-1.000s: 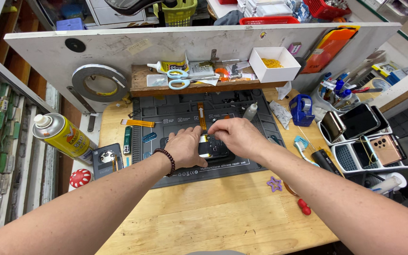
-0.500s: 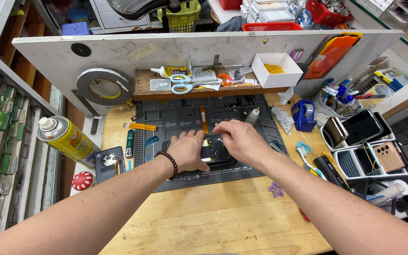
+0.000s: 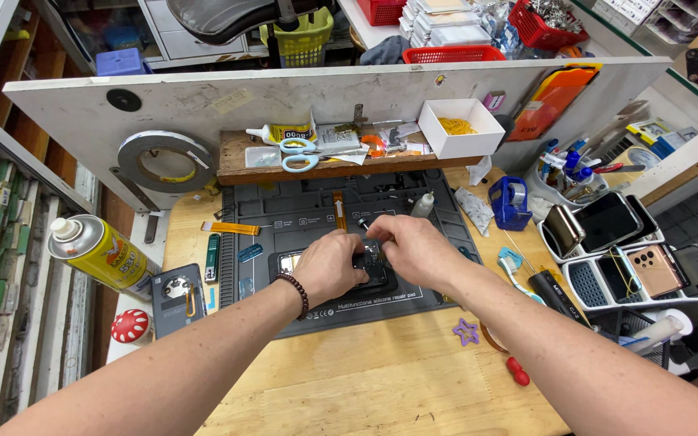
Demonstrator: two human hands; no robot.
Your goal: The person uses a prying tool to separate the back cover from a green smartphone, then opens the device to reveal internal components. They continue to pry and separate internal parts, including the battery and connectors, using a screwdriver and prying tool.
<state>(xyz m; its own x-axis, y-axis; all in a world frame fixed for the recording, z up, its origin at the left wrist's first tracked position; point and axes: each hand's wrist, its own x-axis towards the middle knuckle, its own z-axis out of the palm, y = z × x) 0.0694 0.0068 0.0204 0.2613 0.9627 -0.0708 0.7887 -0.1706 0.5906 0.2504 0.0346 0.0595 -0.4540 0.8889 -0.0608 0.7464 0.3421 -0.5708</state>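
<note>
An opened dark phone (image 3: 288,262) lies on the grey silicone repair mat (image 3: 414,303), mostly covered by both hands. My left hand (image 3: 329,266), with a bead bracelet on the wrist, presses down on the phone's middle. My right hand (image 3: 414,249) reaches over from the right, its fingertips pinched at the phone's upper right part. What the fingers pinch is too small to make out. A thin orange flex strip (image 3: 338,210) lies on the mat just behind the hands.
A yellow spray can (image 3: 98,252) and a red mushroom-shaped object (image 3: 132,326) sit at the left. Scissors (image 3: 300,153) rest on a wooden shelf behind. White trays with phones (image 3: 620,246) stand at right, a blue tape dispenser (image 3: 509,202) nearer, a red screwdriver (image 3: 517,371) in front.
The camera view has tilted slightly. Both hands stay on the phone, with the right fingertips shifting a little on its upper part.
</note>
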